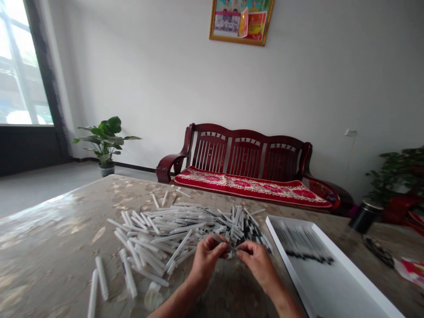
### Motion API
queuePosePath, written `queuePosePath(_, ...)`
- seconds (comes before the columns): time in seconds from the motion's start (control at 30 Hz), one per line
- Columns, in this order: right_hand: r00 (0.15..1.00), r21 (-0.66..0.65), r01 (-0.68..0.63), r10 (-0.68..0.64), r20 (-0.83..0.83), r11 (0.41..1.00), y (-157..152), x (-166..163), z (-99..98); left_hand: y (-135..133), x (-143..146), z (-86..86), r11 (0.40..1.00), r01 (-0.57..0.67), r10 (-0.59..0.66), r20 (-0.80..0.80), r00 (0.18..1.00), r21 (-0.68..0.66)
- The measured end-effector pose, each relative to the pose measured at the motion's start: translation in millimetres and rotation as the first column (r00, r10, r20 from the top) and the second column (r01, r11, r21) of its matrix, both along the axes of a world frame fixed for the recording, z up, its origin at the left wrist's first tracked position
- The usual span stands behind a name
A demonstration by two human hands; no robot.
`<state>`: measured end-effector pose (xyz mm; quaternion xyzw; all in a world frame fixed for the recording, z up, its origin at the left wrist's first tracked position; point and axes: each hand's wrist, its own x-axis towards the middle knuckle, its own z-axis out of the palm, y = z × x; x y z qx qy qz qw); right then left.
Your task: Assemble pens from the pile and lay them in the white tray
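Both hands, left hand (206, 256) and right hand (256, 260), pinch one thin pen part (228, 245) between fingertips above the tabletop (49, 247), seemingly mid-assembly; next, careful alignment beside the pile (179, 229) and tray (334, 282).

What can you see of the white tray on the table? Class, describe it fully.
The tray is a shallow white rectangle with low raised walls, plastic or painted board by its look. It lies flat on the table, to the right of the right hand, running off the bottom edge of the picture. A blurred row of thin dark-tipped sticks lies inside at its far end; the near part shows bare. Neither hand touches it.
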<state>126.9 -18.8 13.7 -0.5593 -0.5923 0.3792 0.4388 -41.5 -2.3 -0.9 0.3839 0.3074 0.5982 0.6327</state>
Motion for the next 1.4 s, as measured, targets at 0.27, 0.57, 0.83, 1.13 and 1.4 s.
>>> queuePosePath(0.27,0.873,-0.080,-0.132,0.078,-0.482,0.988,-6.6,-7.4,10.0,-4.3,7.5,-0.1,0.967,0.013,0.054,0.255,0.965,-0.253)
queuePosePath(0.57,0.938,0.065,-0.026,0.047,-0.343,0.998,-3.8,-25.4,-4.2,-7.5,11.5,-2.6,0.918,0.178,-0.057,0.328,0.943,-0.353)
queuePosePath(0.83,0.789,-0.008,0.305,-0.258,-0.557,0.952,17.5,31.7,14.6,-7.1,6.2,0.7,0.913,0.175,-0.135,0.133,0.982,-0.367)
queuePosePath(1.13,0.832,-0.036,0.486,-0.474,-0.288,0.873,20.7,139.3,28.9,-3.5,3.4,-1.5,0.913,0.155,-0.107,0.144,0.984,-0.377)
queuePosePath(1.4,0.641,0.118,0.663,-0.642,0.421,0.739,26.2,241.6,40.5,-1.6,3.7,-10.8,0.910,0.163,-0.114,0.148,0.982,-0.381)
